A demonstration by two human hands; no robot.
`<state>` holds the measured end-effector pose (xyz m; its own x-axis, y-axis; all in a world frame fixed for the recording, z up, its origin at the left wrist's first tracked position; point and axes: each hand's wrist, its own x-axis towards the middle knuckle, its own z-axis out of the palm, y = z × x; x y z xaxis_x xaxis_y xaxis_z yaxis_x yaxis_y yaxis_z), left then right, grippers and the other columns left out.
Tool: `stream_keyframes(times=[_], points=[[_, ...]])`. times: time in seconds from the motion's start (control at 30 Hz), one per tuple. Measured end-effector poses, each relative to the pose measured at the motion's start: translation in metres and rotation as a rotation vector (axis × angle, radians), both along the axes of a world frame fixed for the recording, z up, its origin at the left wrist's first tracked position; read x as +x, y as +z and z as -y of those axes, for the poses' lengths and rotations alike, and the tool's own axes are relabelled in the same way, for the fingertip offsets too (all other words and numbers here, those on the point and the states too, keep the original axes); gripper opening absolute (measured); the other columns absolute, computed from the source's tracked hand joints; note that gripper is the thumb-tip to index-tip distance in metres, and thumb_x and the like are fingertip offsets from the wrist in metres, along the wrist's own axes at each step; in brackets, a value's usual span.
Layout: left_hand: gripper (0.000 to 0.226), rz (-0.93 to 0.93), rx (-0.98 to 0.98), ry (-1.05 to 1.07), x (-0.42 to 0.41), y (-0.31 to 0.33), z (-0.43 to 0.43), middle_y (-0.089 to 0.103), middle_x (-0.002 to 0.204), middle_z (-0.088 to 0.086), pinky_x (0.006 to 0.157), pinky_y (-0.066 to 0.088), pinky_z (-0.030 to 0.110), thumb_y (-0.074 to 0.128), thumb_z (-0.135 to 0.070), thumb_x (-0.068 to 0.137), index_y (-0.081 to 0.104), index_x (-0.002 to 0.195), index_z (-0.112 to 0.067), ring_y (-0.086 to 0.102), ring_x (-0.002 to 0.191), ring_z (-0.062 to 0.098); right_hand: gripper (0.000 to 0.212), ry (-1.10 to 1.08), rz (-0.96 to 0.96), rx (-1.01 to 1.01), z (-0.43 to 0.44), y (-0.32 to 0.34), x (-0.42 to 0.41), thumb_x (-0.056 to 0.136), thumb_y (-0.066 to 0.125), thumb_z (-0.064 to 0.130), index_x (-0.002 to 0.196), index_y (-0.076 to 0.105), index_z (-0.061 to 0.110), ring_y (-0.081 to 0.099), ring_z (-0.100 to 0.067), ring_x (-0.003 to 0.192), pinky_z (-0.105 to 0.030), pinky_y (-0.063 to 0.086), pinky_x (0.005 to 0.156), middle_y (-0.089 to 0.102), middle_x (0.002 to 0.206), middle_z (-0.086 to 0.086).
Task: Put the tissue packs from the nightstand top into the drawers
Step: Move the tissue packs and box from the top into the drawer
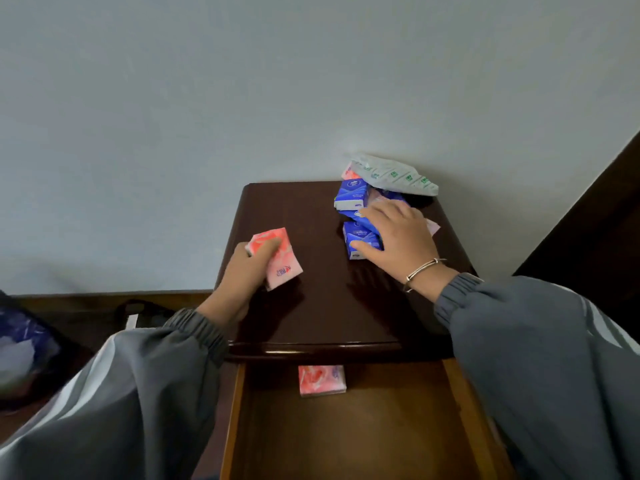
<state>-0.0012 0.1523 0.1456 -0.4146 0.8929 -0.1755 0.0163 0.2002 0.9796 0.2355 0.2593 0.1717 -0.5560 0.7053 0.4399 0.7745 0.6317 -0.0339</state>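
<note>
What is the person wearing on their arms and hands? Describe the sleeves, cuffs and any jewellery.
Both the left sleeve and the right sleeve are loose grey jacket fabric with a paler stripe down the outer side and gathered elastic cuffs. A thin silver-coloured bangle circles the right wrist. The left hand and right hand are bare: no gloves, no rings visible.

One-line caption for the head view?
Left hand holds a pink tissue pack; right hand touches blue tissue packs on the dark wooden nightstand.

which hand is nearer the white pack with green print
Right. Right hand lies on blue tissue packs before the white pack with green print; left hand grips a pink tissue pack far left.
</note>
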Motion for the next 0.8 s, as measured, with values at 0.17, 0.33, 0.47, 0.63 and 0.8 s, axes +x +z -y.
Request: stream_keyframes(times=[0.17, 0.33, 0.47, 0.63, 0.8], points=[[0.030, 0.125, 0.101, 0.098, 0.002, -0.010, 0.013, 0.071, 0.082, 0.013, 0.070, 0.051, 0.037, 0.063, -0.050, 0.076, 0.069, 0.077, -0.021, 0.067, 0.076, 0.023, 0.051, -0.053, 0.442, -0.117, 0.012, -0.001, -0.035, 0.089, 0.051, 0.048, 0.129, 0.046, 0.016, 0.045, -0.026, 0.120, -0.041, 0.030, 0.100, 0.055, 0.126, -0.005], [0.053, 0.054, 0.154, 0.171, 0.009, -0.018, 0.020, 0.070, 0.103, 0.005, 0.069, 0.052, 0.025, 0.066, -0.053, 0.074, 0.057, 0.110, -0.017, 0.070, 0.090, 0.013, 0.053, 0.069, 0.383, -0.133, 0.036, -0.009, -0.042, 0.089, 0.048, 0.047, 0.135, 0.043, 0.019, 0.047, -0.024, 0.117, -0.038, 0.036, 0.094, 0.053, 0.130, -0.001], [0.043, 0.045, 0.220, 0.242, 0.012, -0.022, 0.023, 0.069, 0.100, -0.004, 0.075, 0.055, 0.028, 0.066, -0.058, 0.068, 0.055, 0.100, -0.032, 0.069, 0.089, 0.006, 0.047, 0.119, 0.090, -0.315, 0.040, 0.000, -0.042, 0.089, 0.051, 0.049, 0.129, 0.053, 0.025, 0.049, -0.020, 0.119, -0.039, 0.038, 0.095, 0.058, 0.128, 0.005], [0.043, 0.151, 0.287, 0.321, 0.008, -0.023, 0.024, 0.068, 0.101, -0.003, 0.068, 0.053, 0.024, 0.064, -0.060, 0.068, 0.054, 0.100, -0.033, 0.070, 0.087, 0.008, 0.051, -0.202, -0.005, -0.186, -0.020, 0.031, -0.068, 0.085, 0.055, 0.051, 0.123, 0.054, 0.017, 0.051, -0.034, 0.113, -0.043, 0.041, 0.090, 0.059, 0.122, -0.009], [0.045, 0.176, 0.304, 0.339, 0.008, -0.025, 0.024, 0.068, 0.099, 0.000, 0.065, 0.053, 0.023, 0.065, -0.060, 0.068, 0.054, 0.100, -0.031, 0.070, 0.086, 0.010, 0.076, -0.446, 0.114, -0.286, -0.055, 0.026, -0.094, 0.075, 0.063, 0.058, 0.132, 0.037, 0.014, 0.049, -0.035, 0.116, -0.043, 0.037, 0.094, 0.053, 0.126, -0.013]])
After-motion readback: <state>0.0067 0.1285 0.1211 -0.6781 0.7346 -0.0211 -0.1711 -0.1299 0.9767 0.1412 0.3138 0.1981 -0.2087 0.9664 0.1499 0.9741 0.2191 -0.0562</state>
